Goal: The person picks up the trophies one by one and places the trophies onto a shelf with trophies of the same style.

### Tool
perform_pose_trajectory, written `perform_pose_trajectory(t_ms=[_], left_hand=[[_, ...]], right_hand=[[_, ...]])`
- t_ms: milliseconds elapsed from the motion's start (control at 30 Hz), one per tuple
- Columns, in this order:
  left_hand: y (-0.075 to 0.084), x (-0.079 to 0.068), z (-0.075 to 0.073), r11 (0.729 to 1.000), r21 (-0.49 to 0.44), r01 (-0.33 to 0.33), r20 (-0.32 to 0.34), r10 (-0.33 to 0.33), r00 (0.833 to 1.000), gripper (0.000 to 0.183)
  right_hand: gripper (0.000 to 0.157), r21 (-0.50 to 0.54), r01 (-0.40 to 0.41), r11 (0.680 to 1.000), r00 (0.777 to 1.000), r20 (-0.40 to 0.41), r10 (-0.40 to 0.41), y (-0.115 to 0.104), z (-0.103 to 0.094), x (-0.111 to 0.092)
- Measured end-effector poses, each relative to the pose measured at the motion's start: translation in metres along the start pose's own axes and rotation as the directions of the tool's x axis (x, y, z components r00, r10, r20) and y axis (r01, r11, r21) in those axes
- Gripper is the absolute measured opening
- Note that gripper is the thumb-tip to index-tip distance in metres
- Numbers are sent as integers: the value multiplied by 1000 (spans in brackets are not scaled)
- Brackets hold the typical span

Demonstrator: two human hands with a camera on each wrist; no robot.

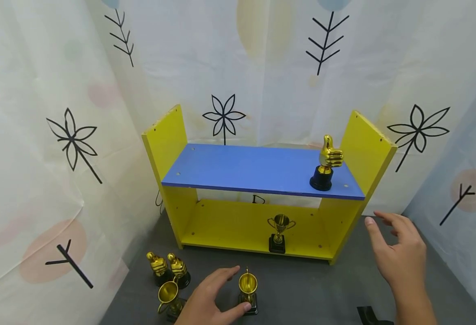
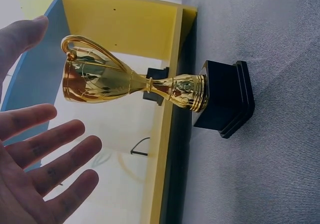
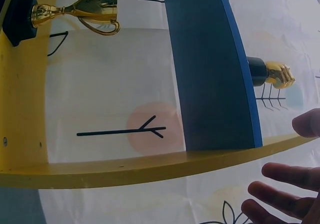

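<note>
My left hand [image 1: 211, 300] is beside a gold trophy cup [image 1: 248, 284] on a black base that stands on the grey floor. In the left wrist view its fingers are spread, with a gap between them and the cup [image 2: 100, 79]. My right hand [image 1: 402, 255] hovers off the shelf's right side, thumb and fingers apart, holding nothing. A gold thumbs-up trophy [image 1: 329, 155] stands at the right of the blue upper board [image 1: 242, 167]. On the yellow lower board [image 1: 226, 221] stands another two-handled trophy cup [image 1: 278, 230].
Left of my left hand, two thumbs-up trophies [image 1: 156, 266] and a trophy cup [image 1: 169, 293] stand close together. Yellow side panels [image 1: 368, 144] rise at both ends of the shelf. Patterned white cloth [image 1: 230, 58] hangs behind and at the sides. A black strap [image 1: 369, 315] lies near my right forearm.
</note>
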State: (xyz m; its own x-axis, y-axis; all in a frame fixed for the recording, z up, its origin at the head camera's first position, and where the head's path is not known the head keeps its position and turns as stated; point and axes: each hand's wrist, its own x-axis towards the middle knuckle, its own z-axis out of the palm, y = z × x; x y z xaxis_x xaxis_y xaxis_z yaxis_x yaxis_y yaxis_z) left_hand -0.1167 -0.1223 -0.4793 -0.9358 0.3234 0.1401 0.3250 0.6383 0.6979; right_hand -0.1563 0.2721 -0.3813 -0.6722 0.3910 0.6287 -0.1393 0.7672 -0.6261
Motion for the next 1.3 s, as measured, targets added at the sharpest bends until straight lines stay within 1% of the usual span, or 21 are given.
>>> perform_pose_trajectory(t_ms=[333,533,833,1100,1300], left_hand=[[-2,1,1,999,-15,-29,-5,29,1000,70],[-2,2,3,999,-14,-38,-13,37,999,68],[-4,3,7,998,-4,-56,-17,56,998,68],[-4,4,8,997,-21,-73,-10,73,997,71],[-4,5,10,998,-29,-63,-5,63,998,74]], right_hand=[[31,59,9,998,1000,4,-9,-2,3,3],[31,62,-11,998,1000,9,11,-1,3,4],[30,73,-3,997,1000,8,3,-2,6,8],[33,61,-53,997,998,43,50,-1,7,13],[36,69,-91,993,994,71,86,-2,7,17]])
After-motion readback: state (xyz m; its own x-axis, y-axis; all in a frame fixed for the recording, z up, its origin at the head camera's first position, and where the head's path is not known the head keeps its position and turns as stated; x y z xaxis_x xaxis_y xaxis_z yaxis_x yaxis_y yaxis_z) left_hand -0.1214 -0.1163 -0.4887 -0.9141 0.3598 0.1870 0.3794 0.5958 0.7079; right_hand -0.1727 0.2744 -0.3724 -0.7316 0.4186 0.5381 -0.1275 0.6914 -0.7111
